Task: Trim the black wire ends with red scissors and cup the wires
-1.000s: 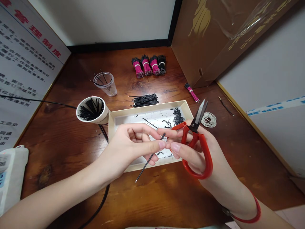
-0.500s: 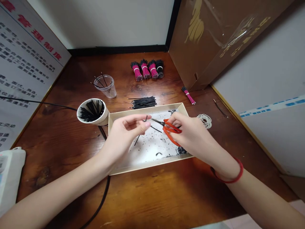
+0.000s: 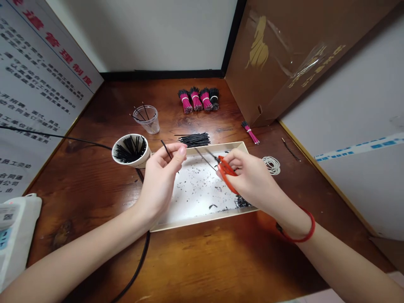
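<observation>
My left hand (image 3: 166,179) is closed in a pinch on a black wire (image 3: 165,148), which slants up past the fingers over the left end of a shallow box. In my right hand (image 3: 251,174) are red-handled scissors (image 3: 226,179), their dark blades pointing up and left, blurred by motion. A second thin dark wire (image 3: 205,159) runs beside the blades toward the right fingertips; its exact grip is hidden. Below both hands, the pale cardboard box (image 3: 202,221) holds tiny scattered cut rings and a dark clump of scraps (image 3: 241,202) in its near right corner.
Behind the box lies a pile of black wires (image 3: 194,139). A paper cup (image 3: 132,159) full of black wires and a clear cup (image 3: 152,125) stand left. Banded wire bundles (image 3: 196,100) lie farther back. White rubber bands (image 3: 271,165) and a small pink bundle (image 3: 251,134) are right.
My hands have moved apart, the left drawing back from the scissors with one wire. A second wire, earlier reaching from the left fingers, now lies beside the scissors at my right hand.
</observation>
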A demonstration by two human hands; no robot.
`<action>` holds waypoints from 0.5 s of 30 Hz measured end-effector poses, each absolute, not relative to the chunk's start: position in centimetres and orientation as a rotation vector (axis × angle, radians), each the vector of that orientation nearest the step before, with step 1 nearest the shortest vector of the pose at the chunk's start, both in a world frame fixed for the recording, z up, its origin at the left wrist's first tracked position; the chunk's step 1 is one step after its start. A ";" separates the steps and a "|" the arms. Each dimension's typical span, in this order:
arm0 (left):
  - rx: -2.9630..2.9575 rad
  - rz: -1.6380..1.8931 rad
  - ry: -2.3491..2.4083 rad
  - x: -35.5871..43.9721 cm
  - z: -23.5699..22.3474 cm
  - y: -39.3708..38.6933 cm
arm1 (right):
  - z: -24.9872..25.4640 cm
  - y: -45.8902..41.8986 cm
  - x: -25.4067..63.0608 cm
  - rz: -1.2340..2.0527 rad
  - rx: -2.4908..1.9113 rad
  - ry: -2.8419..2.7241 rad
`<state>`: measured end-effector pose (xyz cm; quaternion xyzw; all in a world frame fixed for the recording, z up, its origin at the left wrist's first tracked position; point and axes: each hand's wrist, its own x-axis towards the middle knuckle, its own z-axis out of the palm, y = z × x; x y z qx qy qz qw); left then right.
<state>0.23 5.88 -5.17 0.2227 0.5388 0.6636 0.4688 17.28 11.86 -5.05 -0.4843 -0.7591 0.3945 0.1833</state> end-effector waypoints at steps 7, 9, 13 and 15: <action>0.604 1.540 1.229 0.8 -4.9 5.3 | -4.2 8.8 17.1 1.654 -1.180 -1.601; 0.639 1.525 1.199 0.8 -4.7 5.1 | -4.5 8.5 17.0 1.747 -1.198 -1.567; 0.766 1.523 1.280 0.6 -4.2 4.9 | -4.8 8.6 17.2 1.691 -1.202 -1.622; 0.901 1.527 1.382 0.5 -4.1 4.9 | -4.7 8.6 17.6 1.512 -1.173 -1.741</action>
